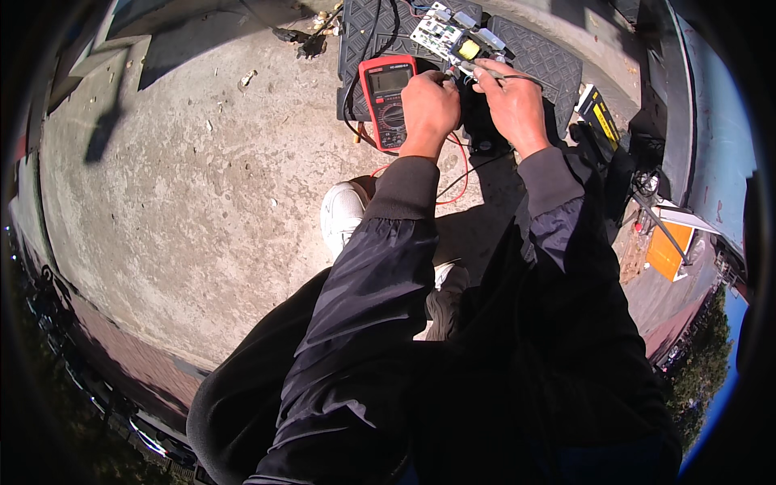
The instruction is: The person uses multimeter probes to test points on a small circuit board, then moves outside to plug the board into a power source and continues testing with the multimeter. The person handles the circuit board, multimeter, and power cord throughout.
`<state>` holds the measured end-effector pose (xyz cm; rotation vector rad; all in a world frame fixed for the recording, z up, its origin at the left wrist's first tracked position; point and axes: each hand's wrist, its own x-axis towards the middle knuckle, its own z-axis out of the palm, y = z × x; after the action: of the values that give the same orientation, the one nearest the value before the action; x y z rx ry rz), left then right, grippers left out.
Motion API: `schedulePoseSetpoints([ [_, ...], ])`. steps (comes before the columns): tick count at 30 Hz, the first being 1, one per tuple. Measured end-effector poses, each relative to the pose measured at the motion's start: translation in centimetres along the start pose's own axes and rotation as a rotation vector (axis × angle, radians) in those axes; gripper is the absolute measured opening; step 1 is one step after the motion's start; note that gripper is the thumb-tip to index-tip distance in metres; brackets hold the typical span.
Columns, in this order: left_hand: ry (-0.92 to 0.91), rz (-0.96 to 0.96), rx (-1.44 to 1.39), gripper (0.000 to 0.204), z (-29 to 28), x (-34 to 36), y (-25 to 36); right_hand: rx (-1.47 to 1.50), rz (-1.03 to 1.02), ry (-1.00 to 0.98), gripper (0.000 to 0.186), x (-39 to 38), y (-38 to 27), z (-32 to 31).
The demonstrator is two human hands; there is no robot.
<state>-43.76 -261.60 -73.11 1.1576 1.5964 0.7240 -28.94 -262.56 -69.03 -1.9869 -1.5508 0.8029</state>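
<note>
A white circuit board point(436, 31) with a yellow-wrapped transformer point(468, 50) lies on a black textured mat at the top. My left hand point(430, 109) is closed just below the board, its fingertips pinched around something small that I cannot make out. Beside it, my right hand point(516, 105) pinches a thin, dark, pen-like tool, its front end close to the board's lower edge. Left of my left hand rests a red multimeter point(390, 121) with a grey screen and a round dial, partly covered by that hand. A red test lead point(466, 174) loops below my hands.
The black mat point(533, 48) sits on bare concrete point(202, 202). A black-and-yellow box point(598, 117) stands to the right, with dark cables and an orange panel point(669, 250) beyond. Black cable crosses the mat. My white shoe point(343, 214) is below the multimeter.
</note>
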Motion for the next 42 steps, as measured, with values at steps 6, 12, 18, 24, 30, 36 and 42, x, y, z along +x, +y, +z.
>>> schedulePoseSetpoints([
  [6,-0.007,-0.005,-0.005,0.029,0.13,0.17,-0.18,-0.014,0.009,-0.008,0.033,-0.02,-0.25,-0.18],
  [12,-0.006,-0.002,-0.007,0.029,0.08,0.14,-0.15,-0.030,0.005,-0.007,0.033,-0.02,-0.05,-0.16],
  [18,0.000,-0.010,-0.004,0.028,-0.05,-0.03,0.11,-0.028,-0.026,0.002,0.032,0.03,0.09,-0.06],
  [24,0.009,-0.002,0.002,0.028,-0.14,-0.19,0.24,-0.043,-0.024,-0.004,0.032,-0.10,-0.21,-0.28],
  [30,-0.003,-0.007,-0.003,0.028,-0.12,-0.01,0.21,-0.045,-0.030,0.001,0.032,0.00,-0.10,-0.15],
  [36,-0.004,-0.007,0.008,0.028,-0.11,-0.08,0.17,-0.018,-0.030,0.004,0.032,-0.06,-0.05,-0.08],
  [42,-0.011,-0.020,-0.017,0.028,-0.05,0.09,0.05,-0.041,0.002,-0.004,0.032,-0.07,-0.38,-0.25],
])
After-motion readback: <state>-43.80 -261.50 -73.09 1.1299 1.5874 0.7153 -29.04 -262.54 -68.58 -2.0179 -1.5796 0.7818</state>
